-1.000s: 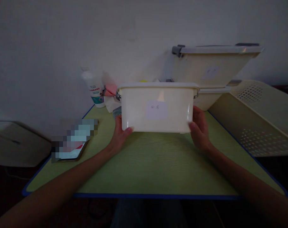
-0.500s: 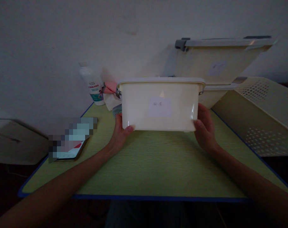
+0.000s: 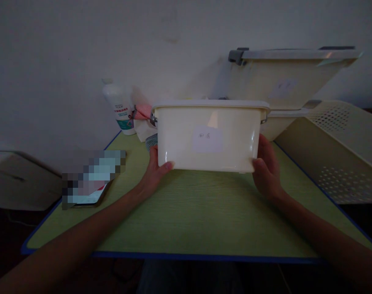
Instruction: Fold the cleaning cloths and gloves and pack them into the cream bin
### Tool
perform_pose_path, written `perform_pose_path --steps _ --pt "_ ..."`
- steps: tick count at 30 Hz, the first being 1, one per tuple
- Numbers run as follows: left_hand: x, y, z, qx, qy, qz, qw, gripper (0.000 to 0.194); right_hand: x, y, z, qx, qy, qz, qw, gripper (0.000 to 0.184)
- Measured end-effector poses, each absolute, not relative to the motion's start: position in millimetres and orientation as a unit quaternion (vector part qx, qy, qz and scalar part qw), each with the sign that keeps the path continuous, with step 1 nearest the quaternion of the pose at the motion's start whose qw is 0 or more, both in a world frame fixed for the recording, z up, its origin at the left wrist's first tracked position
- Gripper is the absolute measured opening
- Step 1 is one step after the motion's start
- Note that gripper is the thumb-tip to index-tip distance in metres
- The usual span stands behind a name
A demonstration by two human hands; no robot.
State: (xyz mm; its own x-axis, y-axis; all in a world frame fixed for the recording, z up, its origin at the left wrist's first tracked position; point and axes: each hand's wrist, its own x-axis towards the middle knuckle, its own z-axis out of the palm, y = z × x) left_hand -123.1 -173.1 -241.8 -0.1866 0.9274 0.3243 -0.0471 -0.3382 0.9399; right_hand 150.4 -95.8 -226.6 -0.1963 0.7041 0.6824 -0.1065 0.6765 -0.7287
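Observation:
A cream plastic storage box is held between both hands above the table. A white paper label with handwriting is stuck on its front, and a pale rim runs along its top. My left hand grips the lower left corner, thumb on the front face. Round the lower right corner is my right hand, its thumb pressed to the front edge. The fingers behind and under the box are partly hidden. What the box contains does not show from here.
The table is green with a blue edge. At left lies a phone, its screen blurred. Behind stand a white bottle and a pink cloth. Larger cream boxes are stacked at back right, beside a perforated basket.
The storage box looks slightly larger and its right end sits a little lower and further right, with my right hand following. Both hands keep their hold.

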Motion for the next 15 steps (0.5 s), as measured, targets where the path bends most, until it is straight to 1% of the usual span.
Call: perform_pose_path --steps 3,6,8,11,15 --pt "-125 -171 -240 0.521 0.427 0.631 0.384 0.058 149 -98 -224 -0.220 -0.682 0.347 0.605 0.052" --pt "-121 -173 -230 0.550 0.417 0.610 0.389 0.072 150 -97 -220 -0.235 -0.651 0.379 0.614 0.039" --pt "-119 -176 -225 0.569 0.412 0.592 0.396 0.078 150 -94 -217 -0.238 -0.620 0.420 0.618 0.032" --pt "-116 -178 -224 0.586 0.432 0.572 0.378 0.078 153 -90 -215 -0.253 -0.570 0.461 0.631 0.028" --pt "-114 -178 -233 0.617 0.458 0.550 0.326 0.083 157 -87 -215 -0.281 -0.518 0.473 0.655 0.022"
